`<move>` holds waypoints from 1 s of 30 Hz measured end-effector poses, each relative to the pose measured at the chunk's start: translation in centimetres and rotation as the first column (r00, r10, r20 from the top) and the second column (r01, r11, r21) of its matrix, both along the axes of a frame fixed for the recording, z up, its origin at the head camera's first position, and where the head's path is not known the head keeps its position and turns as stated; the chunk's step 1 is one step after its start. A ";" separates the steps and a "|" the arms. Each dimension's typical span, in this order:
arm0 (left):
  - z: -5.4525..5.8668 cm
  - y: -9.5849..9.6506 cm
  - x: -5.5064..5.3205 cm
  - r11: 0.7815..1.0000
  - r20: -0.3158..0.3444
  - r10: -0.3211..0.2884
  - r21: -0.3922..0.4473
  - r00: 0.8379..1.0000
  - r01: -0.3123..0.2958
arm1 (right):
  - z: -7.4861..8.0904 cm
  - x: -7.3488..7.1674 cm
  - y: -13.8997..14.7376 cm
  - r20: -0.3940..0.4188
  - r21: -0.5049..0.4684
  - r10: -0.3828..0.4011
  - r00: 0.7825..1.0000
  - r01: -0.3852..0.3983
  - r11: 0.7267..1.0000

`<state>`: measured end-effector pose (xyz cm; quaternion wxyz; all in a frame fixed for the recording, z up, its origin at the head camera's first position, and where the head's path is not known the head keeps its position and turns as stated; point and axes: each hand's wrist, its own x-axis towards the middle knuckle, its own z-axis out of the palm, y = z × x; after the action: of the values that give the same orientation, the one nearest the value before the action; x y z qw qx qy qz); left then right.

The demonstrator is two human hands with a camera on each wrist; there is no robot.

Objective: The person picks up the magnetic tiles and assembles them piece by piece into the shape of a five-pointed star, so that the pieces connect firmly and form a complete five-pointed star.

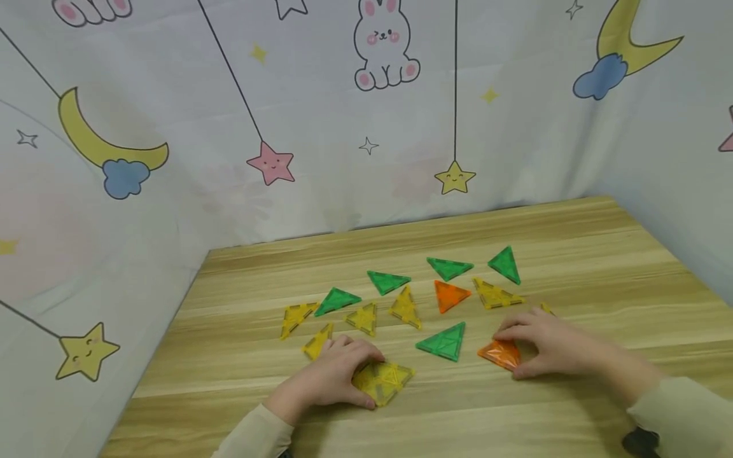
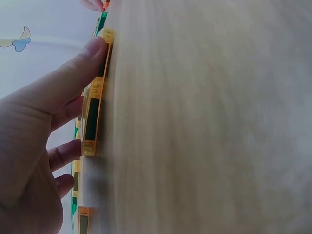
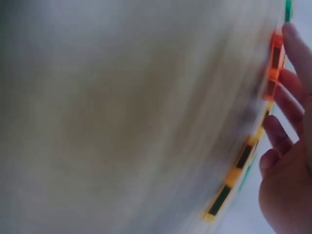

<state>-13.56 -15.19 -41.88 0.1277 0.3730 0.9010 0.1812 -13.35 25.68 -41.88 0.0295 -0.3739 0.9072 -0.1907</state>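
A yellow see-through magnetic tile (image 1: 389,383), which looks like triangles overlapping, lies flat near the front of the table. My left hand (image 1: 335,375) grips its left side, thumb at the near edge and fingers at the far one. In the left wrist view the thumb lies along the edge of that tile (image 2: 92,112). Farther right, my right hand (image 1: 546,343) holds an orange triangular magnetic tile (image 1: 499,353) between thumb and fingers. The orange tile (image 3: 274,63) appears edge-on beside the fingers in the right wrist view. Between the hands lies a green triangular tile (image 1: 443,343).
Behind the hands, several yellow triangles (image 1: 362,318) and green triangles (image 1: 389,282) lie spread out, with another orange triangle (image 1: 450,296) among them. A yellow tile (image 1: 548,309) peeks out behind the right hand. The wooden table (image 1: 258,267) meets a patterned cloth (image 1: 321,203) at its back.
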 end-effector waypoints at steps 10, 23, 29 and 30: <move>0.1 0.0 0.0 1.000 -0.016 -0.008 -0.003 1.000 0.008 | -0.5 1.7 -2.1 0.011 -0.067 0.140 0.990 -0.139 0.988; 0.2 0.0 0.0 1.000 0.006 -0.005 -0.004 1.000 0.005 | 0.0 2.3 -5.6 0.054 -0.066 0.226 0.973 -0.222 0.973; 0.3 0.1 0.0 1.000 0.009 -0.008 -0.008 1.000 0.008 | 0.1 2.0 -7.6 0.112 -0.038 0.267 0.957 -0.264 0.964; 0.3 0.1 0.0 1.000 0.008 -0.010 -0.007 1.000 0.010 | 0.0 1.9 -7.9 0.112 -0.040 0.278 0.954 -0.276 0.960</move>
<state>-13.55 -15.13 -41.60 0.1337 0.3761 0.8993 0.1787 -11.42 17.77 -41.84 0.1044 -0.4858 0.8402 -0.2169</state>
